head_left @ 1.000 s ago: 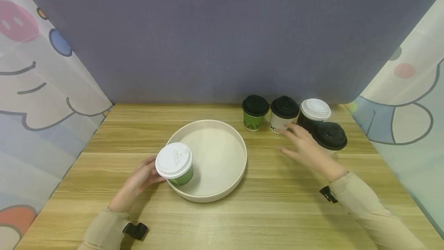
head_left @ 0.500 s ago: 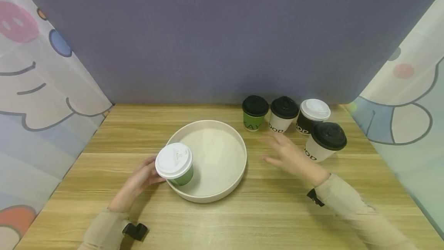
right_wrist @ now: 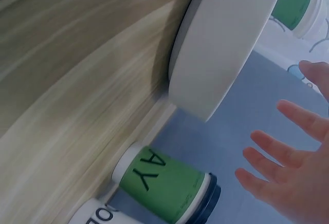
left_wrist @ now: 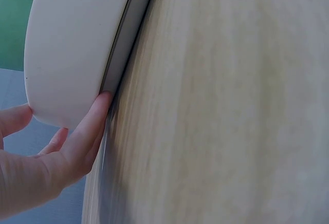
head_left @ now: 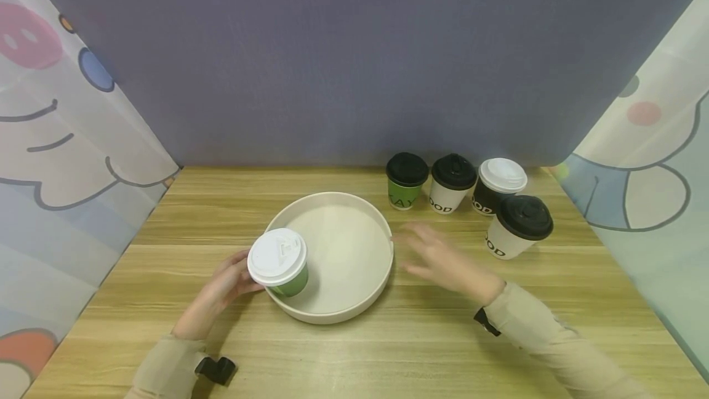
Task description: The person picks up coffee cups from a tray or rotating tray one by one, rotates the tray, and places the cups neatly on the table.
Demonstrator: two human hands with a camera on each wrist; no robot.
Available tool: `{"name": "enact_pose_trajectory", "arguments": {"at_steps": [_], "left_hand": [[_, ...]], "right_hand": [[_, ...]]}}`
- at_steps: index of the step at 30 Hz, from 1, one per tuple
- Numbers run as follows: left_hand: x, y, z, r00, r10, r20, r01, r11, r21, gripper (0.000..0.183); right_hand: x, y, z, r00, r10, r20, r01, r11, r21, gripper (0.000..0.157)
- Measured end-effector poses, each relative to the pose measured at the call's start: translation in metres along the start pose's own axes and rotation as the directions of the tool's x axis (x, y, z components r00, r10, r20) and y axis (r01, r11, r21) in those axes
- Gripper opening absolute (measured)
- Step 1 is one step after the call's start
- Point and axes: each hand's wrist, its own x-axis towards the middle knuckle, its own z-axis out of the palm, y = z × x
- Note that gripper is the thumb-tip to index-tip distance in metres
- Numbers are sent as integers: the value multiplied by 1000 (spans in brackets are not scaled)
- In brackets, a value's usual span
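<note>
A round cream tray [head_left: 346, 245] sits on the wooden table. Inside its left part stands a green paper cup with a white lid [head_left: 279, 255]. My left hand [head_left: 228, 285] holds the tray's left side; in the left wrist view the thumb [left_wrist: 18, 118] is at the rim and the fingers [left_wrist: 85, 131] reach the bottom edge. Just off the tray's right side, my right hand [head_left: 445, 263] hovers with spread fingers, holding nothing. The right wrist view shows those fingers [right_wrist: 280, 154] apart from the tray wall [right_wrist: 221, 49].
Along the back right stand a green cup with a black lid [head_left: 406, 180], a white cup with a black lid [head_left: 451, 182] and a black cup with a white lid [head_left: 498, 185]. In front of them is a larger white cup with a black lid [head_left: 515, 226]. A grey panel [head_left: 354, 66] closes the back.
My right hand has moved left, away from the cups at the right and over to the tray's right side. My left hand, the tray and the cups stay put.
</note>
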Motion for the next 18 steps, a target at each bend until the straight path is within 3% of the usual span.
{"name": "enact_pose_trajectory", "arguments": {"at_steps": [6, 18], "left_hand": [[0, -1, 0, 1000, 0, -4, 0, 1000, -1, 55], [0, 0, 0, 1000, 2, 2, -2, 1000, 6, 56]], "right_hand": [[5, -11, 5, 1000, -6, 30, 4, 999, 42, 45], [12, -28, 16, 992, -114, 63, 113, 994, 13, 41]]}}
